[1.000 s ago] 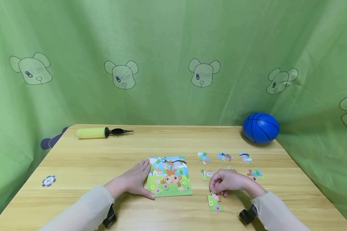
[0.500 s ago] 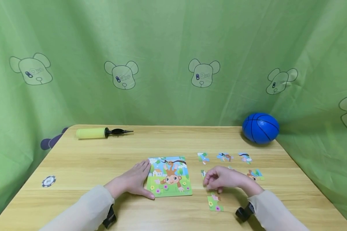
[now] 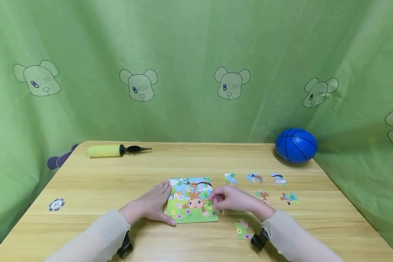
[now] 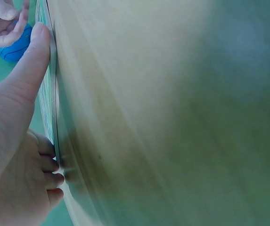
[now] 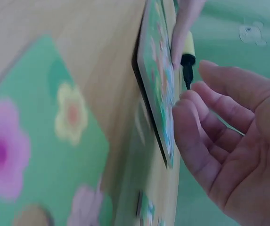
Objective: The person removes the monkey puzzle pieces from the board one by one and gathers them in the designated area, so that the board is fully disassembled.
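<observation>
A square monkey jigsaw puzzle board (image 3: 189, 214) lies on the table. My left hand (image 3: 152, 202) rests along its left side, fingers extended and thumb by the front edge; the left wrist view shows the thumb (image 4: 36, 52) at the board's rim. My right hand (image 3: 229, 198) hovers at the board's right edge. Its fingers are loosely bent, and in the right wrist view the thumb (image 5: 229, 77) stands apart from them with nothing visible between. A flowered puzzle piece (image 3: 240, 230) lies below the right hand. The spot where a house piece lay is hidden under that hand.
Several loose puzzle pieces (image 3: 256, 178) lie in rows right of the board. A blue ball (image 3: 296, 145) sits at the back right corner, a yellow hand pump (image 3: 104, 150) at the back left. A round chip (image 3: 56, 205) lies at left. Green curtain (image 3: 183, 109) surrounds the table.
My right hand has come off the flowered puzzle piece and moved left to the board's right edge, uncovering pieces behind it. The left hand has stayed on the board.
</observation>
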### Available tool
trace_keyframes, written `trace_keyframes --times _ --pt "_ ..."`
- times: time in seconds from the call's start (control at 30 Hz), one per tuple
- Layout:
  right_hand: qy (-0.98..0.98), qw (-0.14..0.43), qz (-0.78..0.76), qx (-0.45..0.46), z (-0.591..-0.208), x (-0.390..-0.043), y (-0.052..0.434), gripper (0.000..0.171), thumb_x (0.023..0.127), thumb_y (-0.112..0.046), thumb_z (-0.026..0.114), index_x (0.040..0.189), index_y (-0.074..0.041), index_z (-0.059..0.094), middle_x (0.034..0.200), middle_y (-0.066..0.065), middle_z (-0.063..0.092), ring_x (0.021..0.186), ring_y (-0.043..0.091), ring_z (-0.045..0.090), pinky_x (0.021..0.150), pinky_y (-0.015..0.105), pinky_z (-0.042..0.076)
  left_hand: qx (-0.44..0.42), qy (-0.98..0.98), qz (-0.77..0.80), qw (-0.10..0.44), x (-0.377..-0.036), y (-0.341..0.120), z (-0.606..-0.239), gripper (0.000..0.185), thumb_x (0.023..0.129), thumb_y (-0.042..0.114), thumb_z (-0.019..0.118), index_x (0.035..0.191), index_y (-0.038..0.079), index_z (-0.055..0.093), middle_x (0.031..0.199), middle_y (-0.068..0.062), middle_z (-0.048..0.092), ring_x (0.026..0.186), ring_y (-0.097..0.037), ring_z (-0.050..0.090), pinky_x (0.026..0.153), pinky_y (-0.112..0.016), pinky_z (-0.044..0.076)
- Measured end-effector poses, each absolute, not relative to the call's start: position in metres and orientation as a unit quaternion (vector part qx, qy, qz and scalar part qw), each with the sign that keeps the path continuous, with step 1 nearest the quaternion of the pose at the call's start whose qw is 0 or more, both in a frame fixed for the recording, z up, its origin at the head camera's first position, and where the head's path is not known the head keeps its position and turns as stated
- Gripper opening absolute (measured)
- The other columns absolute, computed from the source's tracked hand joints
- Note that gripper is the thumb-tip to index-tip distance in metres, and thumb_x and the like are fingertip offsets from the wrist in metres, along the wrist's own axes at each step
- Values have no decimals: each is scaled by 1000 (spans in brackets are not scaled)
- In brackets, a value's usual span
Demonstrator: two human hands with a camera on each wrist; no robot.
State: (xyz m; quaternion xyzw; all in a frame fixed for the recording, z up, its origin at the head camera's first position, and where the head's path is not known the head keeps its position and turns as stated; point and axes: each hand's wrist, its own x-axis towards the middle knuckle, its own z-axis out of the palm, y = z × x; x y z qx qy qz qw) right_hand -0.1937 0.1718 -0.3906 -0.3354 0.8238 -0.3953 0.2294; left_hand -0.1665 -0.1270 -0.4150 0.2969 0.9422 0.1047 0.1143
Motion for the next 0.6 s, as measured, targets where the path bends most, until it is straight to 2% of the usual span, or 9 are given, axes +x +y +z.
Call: trace_keyframes --times 0.13,0.37,0.6 --pt "834 215 -369 -351 -395 -194 159 22 81 -7 68 102 -2 65 76 -1 58 63 11 52 52 21 46 295 942 109 117 -167 -127 -415 119 67 73 59 142 -10 18 148 -26 9 136 -36 9 110 -43 12" --pt "841 199 -324 -386 -401 -194 140 26 82 -7 69 107 0 66 74 -6 57 65 6 50 62 22 48 294 942 107 118 -167 -126 -415 119 67 73 59 142 -9 18 148 -26 9 136 -36 9 110 -43 13" --pt "868 166 -250 -396 -402 -192 131 29 81 -7 68 109 0 66 74 -10 51 65 4 45 60 21 42 295 942 108 118 -168 -126 -417 119 67 74 58 142 -9 18 148 -26 9 136 -36 9 110 -43 12"
